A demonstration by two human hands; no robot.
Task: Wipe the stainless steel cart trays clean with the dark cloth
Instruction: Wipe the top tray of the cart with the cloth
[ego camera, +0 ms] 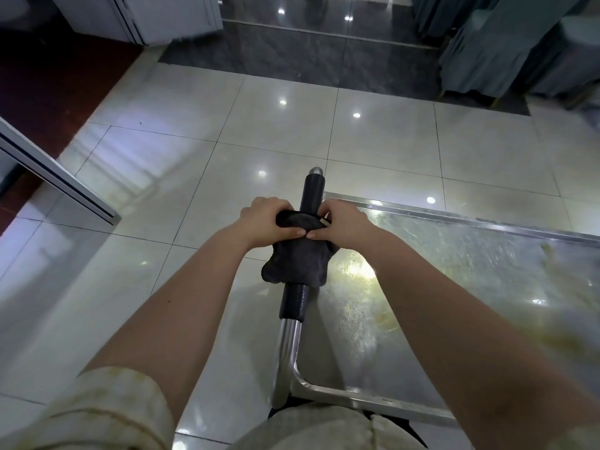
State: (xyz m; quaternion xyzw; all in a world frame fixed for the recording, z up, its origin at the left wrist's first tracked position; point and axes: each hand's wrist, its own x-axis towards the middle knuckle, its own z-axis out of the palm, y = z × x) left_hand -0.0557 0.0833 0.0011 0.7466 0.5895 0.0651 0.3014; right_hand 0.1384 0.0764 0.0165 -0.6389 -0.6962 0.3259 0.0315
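At the far left edge of the frame a white panel slants over a red-brown floor, which gives way to glossy pale tiles dotted with lamp reflections. In the lower left corner is a rolled beige sleeve.

Just left of centre, the left hand has its fingers curled over the top of the dark cloth, thumb pressed on the fabric. The cloth is draped over the cart's handle, a bar with a black foam grip running from upper centre down to lower centre. The cloth's loose edge hangs toward the bottom of the frame, and bare steel tube shows below the grip.

Just right of the handle, the right hand also curls onto the cloth, its thumb tip almost meeting the left thumb. The 2 hands hold the cloth against the handle between them.

Across the centre right and lower right lies the steel tray, its surface streaked and smeared, rim raised. Grey-blue drapery hangs in the upper right, over a dark marble strip.
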